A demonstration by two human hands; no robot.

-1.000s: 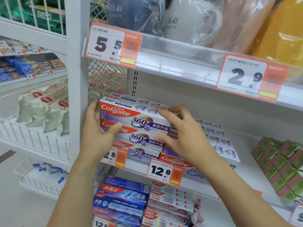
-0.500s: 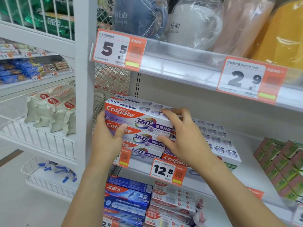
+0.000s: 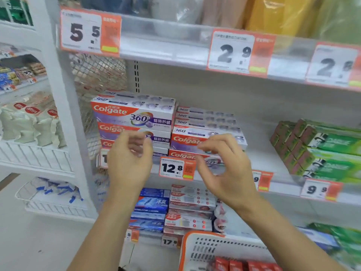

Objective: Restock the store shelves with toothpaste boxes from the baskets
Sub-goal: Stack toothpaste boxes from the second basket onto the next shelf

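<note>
A stack of Colgate 360 toothpaste boxes point(image 3: 132, 114) stands at the left end of the middle shelf point(image 3: 273, 169). A lower stack of the same boxes point(image 3: 205, 132) sits right beside it. My left hand point(image 3: 129, 163) hovers in front of the left stack, fingers loosely curled, holding nothing. My right hand point(image 3: 224, 169) hovers in front of the lower stack, also loose and empty. At the bottom, a white basket with an orange rim point(image 3: 205, 245) holds red toothpaste boxes point(image 3: 240, 265).
Green boxes point(image 3: 322, 149) fill the right of the middle shelf. Blue and white toothpaste boxes point(image 3: 172, 208) lie on the shelf below. Orange price tags point(image 3: 176, 168) line the shelf edges. A white upright post point(image 3: 64, 106) and mesh panel bound the left side.
Both hands have let go of the left Colgate stack and drawn back from it. The view has tilted down, bringing the basket into sight.
</note>
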